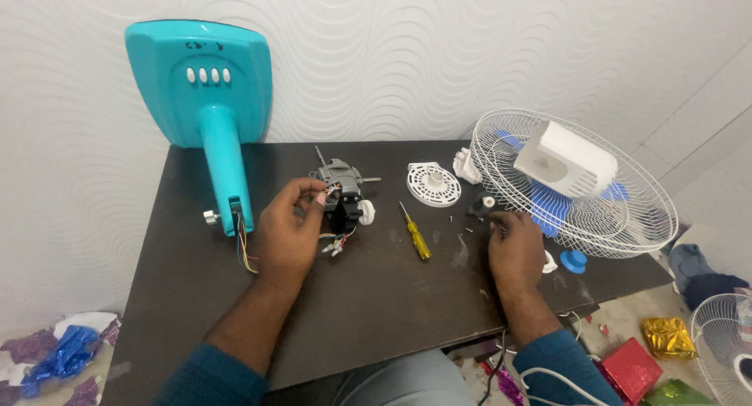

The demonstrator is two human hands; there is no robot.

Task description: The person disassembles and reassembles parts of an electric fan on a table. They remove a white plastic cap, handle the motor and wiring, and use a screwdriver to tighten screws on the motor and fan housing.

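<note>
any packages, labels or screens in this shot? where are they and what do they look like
Gold foil packet: floor, lower right, crinkled and shiny.
Red packet: floor, just left of the gold one, flat and boxy.
Green foil packet: bottom right edge, only partly in view.
Blue and purple foil wrappers: floor, lower left, crumpled.
Dark handwritten marking: top of the teal fan base, small.
No screens or signs.

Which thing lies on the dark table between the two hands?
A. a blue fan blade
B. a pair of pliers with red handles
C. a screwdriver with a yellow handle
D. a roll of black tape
C: the screwdriver with its yellow handle lies on the dark table, between the left hand at the grey motor and the right hand by the small screws.
</note>
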